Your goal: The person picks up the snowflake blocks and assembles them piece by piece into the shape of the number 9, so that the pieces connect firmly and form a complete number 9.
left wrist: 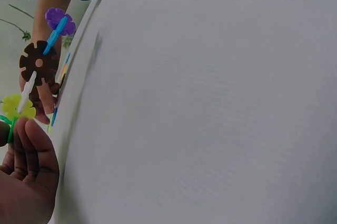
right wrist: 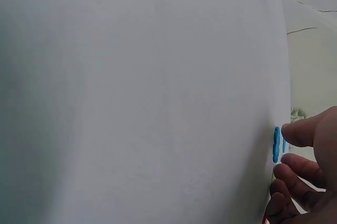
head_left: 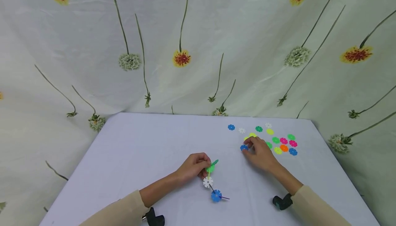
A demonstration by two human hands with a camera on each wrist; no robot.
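Note:
My left hand point(head_left: 195, 165) pinches the green end of a chain of slotted, flower-shaped plastic discs. Below the fingers hang a white disc point(head_left: 208, 182) and a blue disc point(head_left: 216, 195), with others edge-on between them. From the left wrist side, a yellow disc point(left wrist: 18, 107), a brown disc point(left wrist: 39, 62) and a purple disc point(left wrist: 60, 21) face the camera. Over on the right, my right hand point(head_left: 260, 154) reaches down to a loose blue disc point(head_left: 244, 147) on the table. Its thumb and forefinger stand apart beside that blue disc point(right wrist: 276, 144); firm contact is not visible.
Loose discs in several colours lie about the right hand, among them a pink disc point(head_left: 293, 143), an orange disc point(head_left: 284, 148) and a far blue disc point(head_left: 231, 127). The white table point(head_left: 139, 140) ends against a flowered cloth point(head_left: 247, 30). Black devices sit at both wrists.

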